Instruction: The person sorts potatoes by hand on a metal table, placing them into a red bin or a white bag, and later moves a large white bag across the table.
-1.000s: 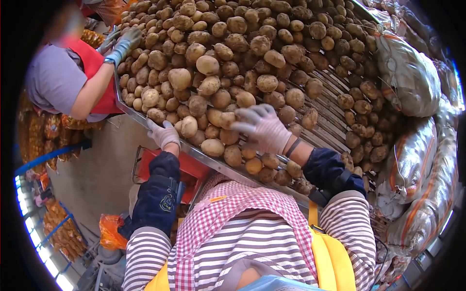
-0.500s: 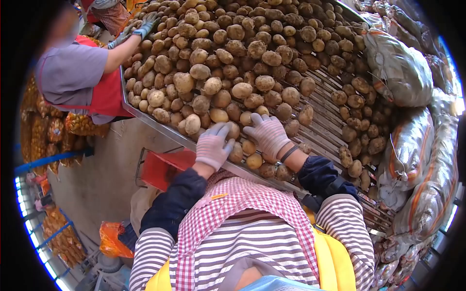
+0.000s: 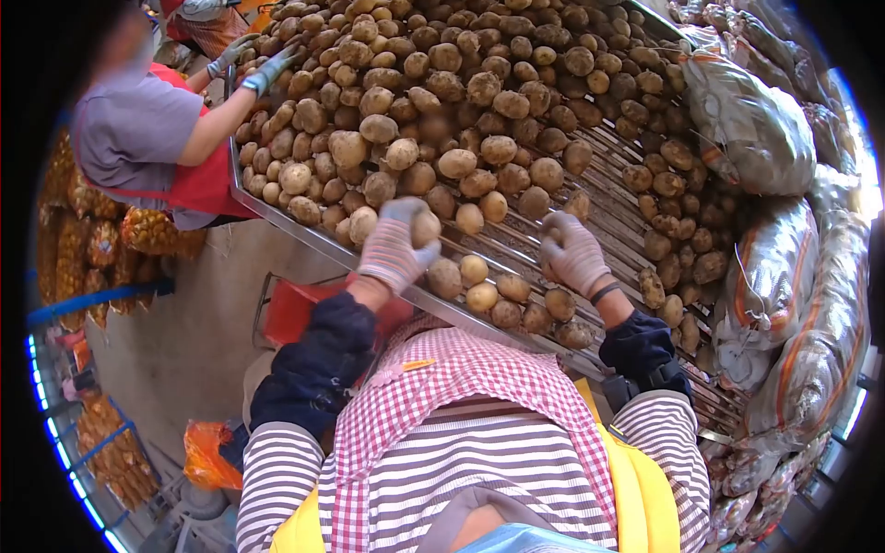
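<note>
My left hand (image 3: 396,251), in a striped knit glove, is closed around a potato (image 3: 425,228), lifted over the near edge of the slatted metal table. To its right, my right hand (image 3: 572,249) in a matching glove has its fingers curled in. A brown edge, apparently a potato (image 3: 550,269), shows under those fingers; most of it is hidden. Between and below the hands lies a small group of loose potatoes (image 3: 481,296) along the near rim. Beyond them spreads a large heap of soil-covered potatoes (image 3: 458,163).
A metal rim (image 3: 313,251) edges the table, with bare slats (image 3: 604,207) to the right. Stuffed sacks (image 3: 751,124) line the right side. A red crate (image 3: 295,318) stands below the near edge. At far left a co-worker in a red apron (image 3: 217,175) reaches into the heap.
My left hand has risen slightly with a potato in it. My right hand has moved right and its fingers have curled in. Several near potatoes have shifted, exposing slats. The co-worker's hands have moved.
</note>
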Demonstrator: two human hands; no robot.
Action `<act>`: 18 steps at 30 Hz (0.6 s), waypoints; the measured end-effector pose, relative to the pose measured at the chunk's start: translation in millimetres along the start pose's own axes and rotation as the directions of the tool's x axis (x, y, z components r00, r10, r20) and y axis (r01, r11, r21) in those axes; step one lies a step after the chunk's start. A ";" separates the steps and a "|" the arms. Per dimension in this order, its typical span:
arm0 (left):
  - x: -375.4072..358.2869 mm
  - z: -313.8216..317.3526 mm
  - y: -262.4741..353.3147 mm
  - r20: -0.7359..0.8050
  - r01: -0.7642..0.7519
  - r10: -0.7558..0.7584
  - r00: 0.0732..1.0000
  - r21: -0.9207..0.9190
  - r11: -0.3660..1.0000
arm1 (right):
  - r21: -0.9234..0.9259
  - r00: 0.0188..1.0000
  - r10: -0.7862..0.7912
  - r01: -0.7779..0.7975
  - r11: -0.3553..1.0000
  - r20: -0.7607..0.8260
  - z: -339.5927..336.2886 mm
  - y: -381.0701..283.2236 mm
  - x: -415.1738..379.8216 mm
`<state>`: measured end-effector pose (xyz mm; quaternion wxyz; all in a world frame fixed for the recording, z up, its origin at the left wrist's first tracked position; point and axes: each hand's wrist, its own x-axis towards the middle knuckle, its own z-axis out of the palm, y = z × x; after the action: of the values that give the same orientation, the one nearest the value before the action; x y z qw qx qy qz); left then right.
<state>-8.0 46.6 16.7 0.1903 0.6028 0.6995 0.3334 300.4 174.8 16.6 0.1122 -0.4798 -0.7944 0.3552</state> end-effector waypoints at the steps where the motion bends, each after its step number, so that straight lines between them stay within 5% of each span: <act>1: 5.4 -12.2 -4.6 -0.004 0.002 -0.001 1.000 0.003 1.000 | 0.001 1.000 -0.005 0.005 1.000 0.001 0.9 -2.3 0.5; 3: 21.9 -35.4 -16.1 -0.139 0.150 -0.151 0.979 -0.021 0.989 | 0.128 0.950 0.183 -0.221 0.967 0.253 3.5 -18.1 2.0; 4: 29.6 -43.2 -22.2 -0.208 0.171 -0.170 0.963 -0.016 0.985 | 0.128 0.951 0.179 -0.216 0.968 0.253 5.9 -31.6 1.2; 6: 49.4 -59.9 -41.4 -0.269 0.204 -0.223 0.937 -0.097 0.974 | -0.107 0.936 -0.093 0.137 0.985 0.340 16.5 -71.4 -1.0; 10: 76.7 -85.5 -62.5 -0.457 0.260 -0.154 0.876 0.177 0.949 | -0.355 0.848 -0.060 0.284 0.891 0.527 54.8 -90.9 23.8; 12: 61.0 -87.8 -33.5 -0.279 0.099 -0.050 0.959 0.165 0.981 | -0.408 0.777 0.041 0.284 0.868 0.629 52.2 -97.7 34.2; 14: 25.4 -66.7 -6.3 -0.041 0.057 -0.064 0.997 -0.165 0.985 | -0.357 0.786 0.036 0.239 0.903 0.617 42.0 -85.2 32.6; 16: -15.6 -35.7 9.6 0.248 -0.015 0.035 0.968 -0.081 0.997 | -0.276 0.898 0.090 0.036 0.960 0.431 29.3 -73.1 28.0; 18: -34.9 -3.1 32.5 0.451 -0.114 0.121 0.884 -0.042 0.993 | -0.254 0.926 0.089 0.008 0.967 0.367 24.3 -54.5 23.8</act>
<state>20.3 13.7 36.7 0.3318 0.7037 0.5957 0.1997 238.4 168.0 31.8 -0.1106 -0.4297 -0.8294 0.3395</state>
